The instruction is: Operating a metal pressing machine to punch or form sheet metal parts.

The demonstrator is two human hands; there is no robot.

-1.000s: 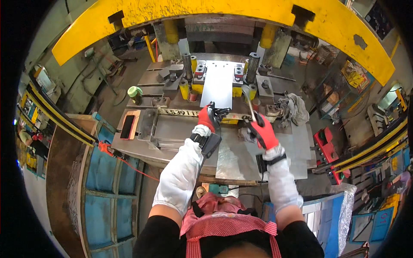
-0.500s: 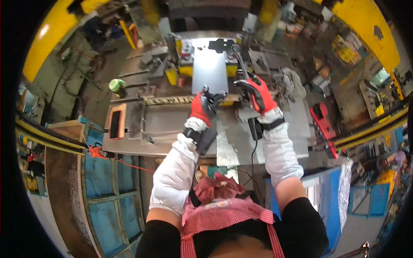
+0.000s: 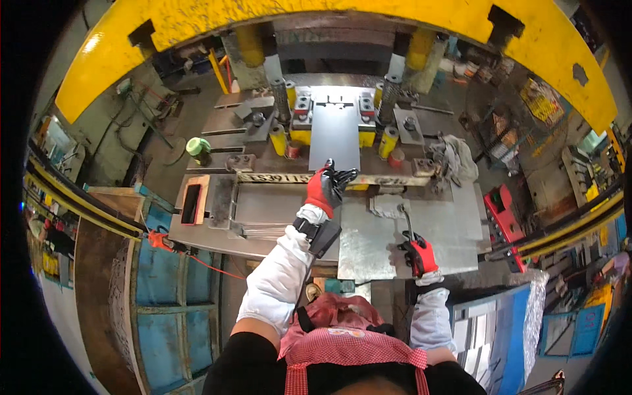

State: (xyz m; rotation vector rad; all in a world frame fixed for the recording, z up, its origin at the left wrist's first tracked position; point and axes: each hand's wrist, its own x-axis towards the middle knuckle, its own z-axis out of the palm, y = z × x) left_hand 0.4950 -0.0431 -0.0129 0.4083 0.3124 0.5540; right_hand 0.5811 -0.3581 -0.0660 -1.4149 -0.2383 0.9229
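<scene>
My left hand [image 3: 327, 187], in a red and black glove, is by the near end of a flat metal sheet [image 3: 336, 138] lying in the press. Its fingers stretch to the right, apart; whether they touch the sheet is unclear. At the right, my right hand [image 3: 420, 257], gloved alike, is closed round a long-handled tool with a round end [image 3: 407, 220]. The tool's far end rests at the edge of a pale, irregular flat piece [image 3: 387, 205] on the large metal plate [image 3: 368, 243]. Small dark slots show near the sheet's far end.
Guide posts [image 3: 390, 99] and yellow cylinders [image 3: 388, 141] flank the sheet. A yellow press frame [image 3: 329, 10] arches overhead. Grey rags [image 3: 455, 158] lie at the bed's right. A green-lidded container [image 3: 197, 148] and a wooden-edged board [image 3: 194, 199] are at left.
My right hand has drawn the tool back from the press toward me and down to the plate. The dark flat piece at the tool's end is out of sight. My left hand stays near the sheet.
</scene>
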